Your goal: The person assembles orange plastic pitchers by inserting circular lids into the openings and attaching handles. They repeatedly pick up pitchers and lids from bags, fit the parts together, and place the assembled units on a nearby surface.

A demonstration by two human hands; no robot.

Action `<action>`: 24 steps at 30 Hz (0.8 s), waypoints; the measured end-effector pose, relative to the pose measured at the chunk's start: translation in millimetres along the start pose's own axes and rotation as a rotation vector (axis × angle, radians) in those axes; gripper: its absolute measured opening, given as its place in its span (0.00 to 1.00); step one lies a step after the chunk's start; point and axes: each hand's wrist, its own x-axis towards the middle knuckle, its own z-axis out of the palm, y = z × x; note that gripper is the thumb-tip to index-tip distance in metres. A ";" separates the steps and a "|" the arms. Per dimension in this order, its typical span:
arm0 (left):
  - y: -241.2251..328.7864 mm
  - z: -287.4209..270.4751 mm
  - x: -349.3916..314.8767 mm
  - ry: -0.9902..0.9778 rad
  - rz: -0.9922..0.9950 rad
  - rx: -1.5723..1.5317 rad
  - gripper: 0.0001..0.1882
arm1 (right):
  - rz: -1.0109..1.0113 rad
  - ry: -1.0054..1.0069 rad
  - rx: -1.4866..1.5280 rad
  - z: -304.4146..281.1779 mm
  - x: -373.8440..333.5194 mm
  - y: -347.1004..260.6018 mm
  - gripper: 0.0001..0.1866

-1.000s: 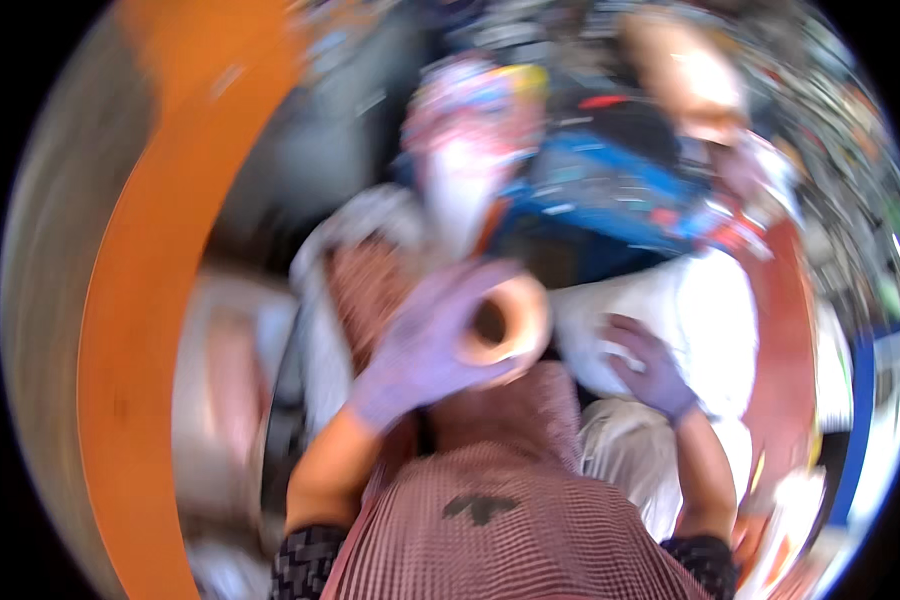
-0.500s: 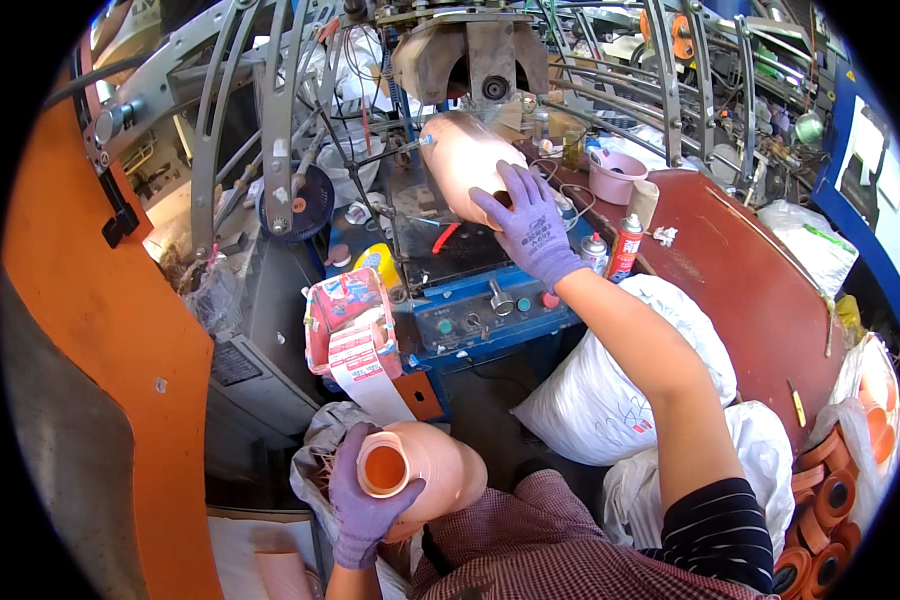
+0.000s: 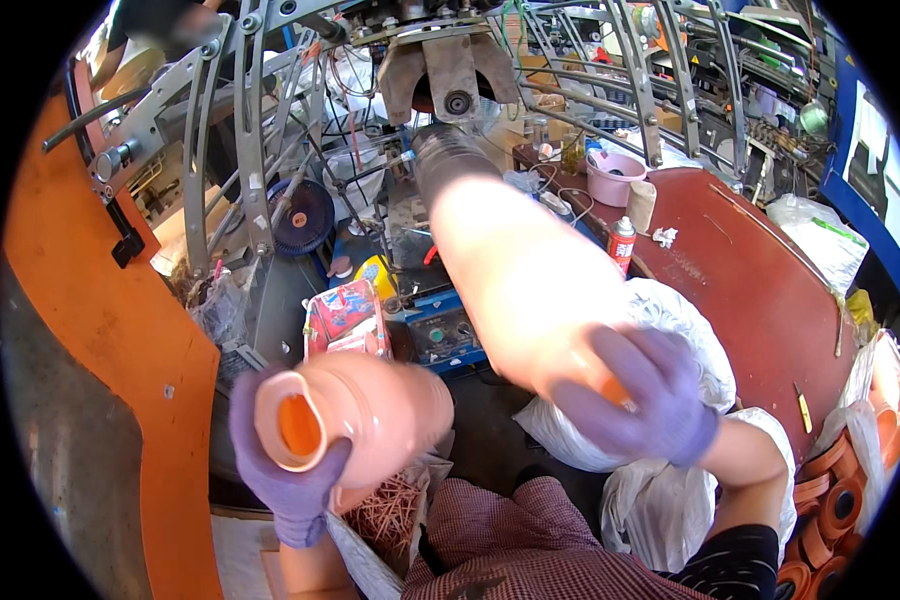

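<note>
My left hand (image 3: 288,492), in a purple glove, grips a pink plastic bottle-shaped vessel (image 3: 382,402) by its open neck. The orange inside of the vessel shows through the mouth. My right hand (image 3: 660,405), gloved alike and smeared by motion, holds the near end of a second pink vessel (image 3: 535,285). That vessel tilts up toward the machine, its far end around or against a dark ridged cylinder (image 3: 453,160) below the metal head (image 3: 448,75). Whether the two are still joined I cannot tell.
Long slotted metal arms (image 3: 253,130) fan out on both sides. Below stands a pink basket (image 3: 345,318) by a blue control panel (image 3: 440,335). At right are a red-brown table (image 3: 730,260), a spray can (image 3: 621,245), white sacks (image 3: 670,330) and orange rings (image 3: 835,500).
My right hand has come back toward me and down, drawing the second vessel along and baring the dark cylinder. My left hand has moved left and slightly up with its vessel.
</note>
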 end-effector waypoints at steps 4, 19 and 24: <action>26.5 27.0 24.3 0.279 0.223 -0.091 0.51 | 0.304 0.011 0.235 -59.0 -23.4 -11.2 0.28; -43.5 252.2 54.2 -0.107 0.680 0.249 0.34 | 0.772 -0.394 0.424 -17.2 -128.6 -44.3 0.27; -93.6 284.0 108.9 -0.191 0.790 0.299 0.29 | 0.780 -0.387 0.435 -18.8 -122.9 -51.9 0.27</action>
